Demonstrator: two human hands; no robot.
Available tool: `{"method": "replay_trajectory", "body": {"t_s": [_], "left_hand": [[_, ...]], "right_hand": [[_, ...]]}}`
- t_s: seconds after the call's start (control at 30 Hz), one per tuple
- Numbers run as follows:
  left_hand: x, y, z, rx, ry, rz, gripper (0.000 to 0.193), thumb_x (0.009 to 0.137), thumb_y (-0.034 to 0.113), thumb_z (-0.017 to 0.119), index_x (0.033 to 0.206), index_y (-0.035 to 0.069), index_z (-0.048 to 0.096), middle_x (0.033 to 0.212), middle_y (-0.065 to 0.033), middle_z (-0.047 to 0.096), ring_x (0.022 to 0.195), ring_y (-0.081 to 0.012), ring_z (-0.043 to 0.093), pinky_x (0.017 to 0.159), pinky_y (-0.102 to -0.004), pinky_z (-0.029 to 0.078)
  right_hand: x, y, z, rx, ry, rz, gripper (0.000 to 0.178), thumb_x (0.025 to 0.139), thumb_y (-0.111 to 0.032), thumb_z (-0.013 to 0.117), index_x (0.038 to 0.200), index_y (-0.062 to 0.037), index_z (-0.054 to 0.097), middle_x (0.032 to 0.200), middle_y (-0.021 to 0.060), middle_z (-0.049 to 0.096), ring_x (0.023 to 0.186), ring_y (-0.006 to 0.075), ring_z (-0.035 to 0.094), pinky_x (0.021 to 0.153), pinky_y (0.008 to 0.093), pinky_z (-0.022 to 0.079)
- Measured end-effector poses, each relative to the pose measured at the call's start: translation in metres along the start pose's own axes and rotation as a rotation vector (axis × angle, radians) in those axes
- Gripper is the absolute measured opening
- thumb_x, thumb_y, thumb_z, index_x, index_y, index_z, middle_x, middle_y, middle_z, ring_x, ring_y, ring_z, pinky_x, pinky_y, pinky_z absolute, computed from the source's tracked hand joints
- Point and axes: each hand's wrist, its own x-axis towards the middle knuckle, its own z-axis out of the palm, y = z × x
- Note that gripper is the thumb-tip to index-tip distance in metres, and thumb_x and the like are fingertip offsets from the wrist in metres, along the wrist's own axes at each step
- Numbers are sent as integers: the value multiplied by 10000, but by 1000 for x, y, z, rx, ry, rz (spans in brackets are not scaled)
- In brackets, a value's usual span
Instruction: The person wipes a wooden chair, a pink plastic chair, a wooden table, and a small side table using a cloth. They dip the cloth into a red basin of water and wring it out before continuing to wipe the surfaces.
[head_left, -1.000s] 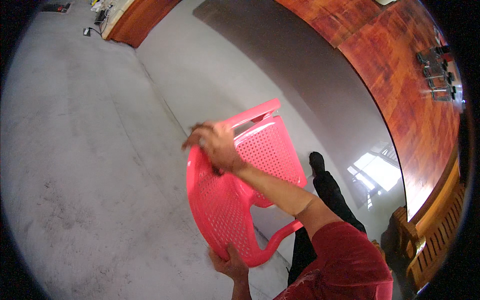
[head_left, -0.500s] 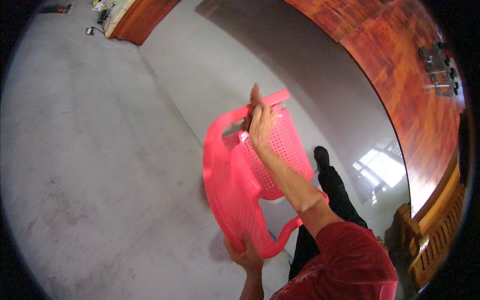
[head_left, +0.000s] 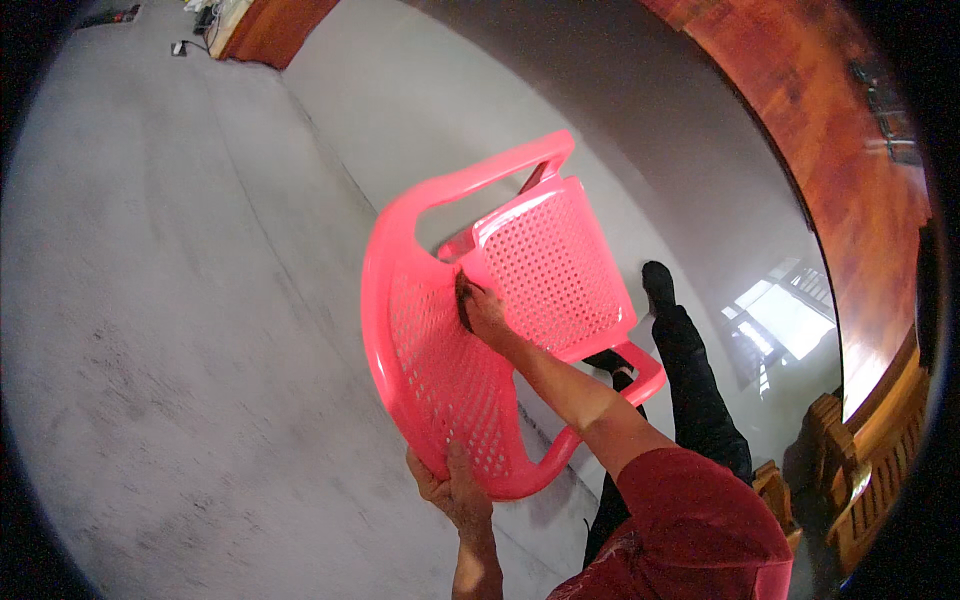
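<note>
- While it hangs tilted in the air above the grey concrete floor (head_left: 180, 330), the bright pink plastic armchair with a perforated seat and back (head_left: 480, 320) is carried off the ground — its backrest swings toward the person and its seat faces up and away.
- The left hand (head_left: 452, 490) is clamped on the chair's lower edge, at the curved top of the backrest, thumb lying over the pink rim.
- The right hand (head_left: 480, 310) reaches across from a red-sleeved arm (head_left: 700, 520); its fingers are closed on the plastic where seat and back meet.
- Below the chair, the person's black-trousered leg and dark shoe (head_left: 672, 330) stand on the floor.
- Farther out, a reddish-brown wooden wall (head_left: 820, 130) curves along the right — wooden chairs (head_left: 860, 460) sit against it.
</note>
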Motion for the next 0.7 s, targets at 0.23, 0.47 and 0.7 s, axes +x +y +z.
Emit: {"method": "replay_trajectory", "body": {"t_s": [0.23,0.47,0.7], "left_hand": [[8,-9,-11,-6,-13,10,408,891,107,555,1267,8,431,1193,-124,533,1044,-231,534,898,-372,451],[19,-28,-16,-188,-2,-83,357,927,96,499,1265,-2,444,1201,-93,522,1058,-174,508,900,-329,437],[31,-37,-27,-192,-59,-3,304,941,148,525,1201,-2,480,1129,-108,578,997,-200,566,826,-330,494]], "right_hand": [[13,67,39,146,88,-242,416,833,-107,488,1247,-85,522,1208,157,522,951,369,517,859,467,419],[-67,-59,-18,617,105,-427,436,822,-9,441,1257,16,462,1161,217,534,1084,339,518,914,379,422],[-224,-81,-65,177,12,-841,472,844,-73,511,1302,6,429,1279,243,451,1127,387,483,928,412,408]]}}
